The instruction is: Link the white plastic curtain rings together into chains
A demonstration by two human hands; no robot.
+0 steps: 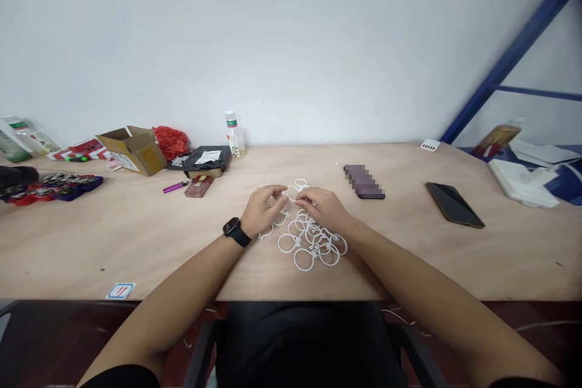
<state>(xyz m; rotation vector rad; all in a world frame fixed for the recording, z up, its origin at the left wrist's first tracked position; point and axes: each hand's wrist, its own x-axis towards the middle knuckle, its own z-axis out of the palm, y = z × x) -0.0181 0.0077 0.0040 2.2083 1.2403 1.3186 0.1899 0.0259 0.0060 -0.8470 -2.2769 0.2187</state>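
Observation:
Between my two hands, just above the table, is a white curtain ring (291,198). My left hand (264,211), with a black watch on its wrist, is closed with thumb and forefinger at the ring's left side. At its right side, my right hand (325,207) pinches with thumb and fingertips. A loose pile of similar white rings (304,259) lies on the table below my hands, each with a small clip or eyelet. A few more rings (268,234) lie partly hidden behind my left hand, and another (301,182) shows just beyond my fingers.
A phone with a pixelated screen (364,182) and a dark phone (454,205) lie to the right. On the left are a dark red box (199,187), purple lighter (175,187), black package (207,159) and open carton (136,151). A bottle (233,136) stands by the wall.

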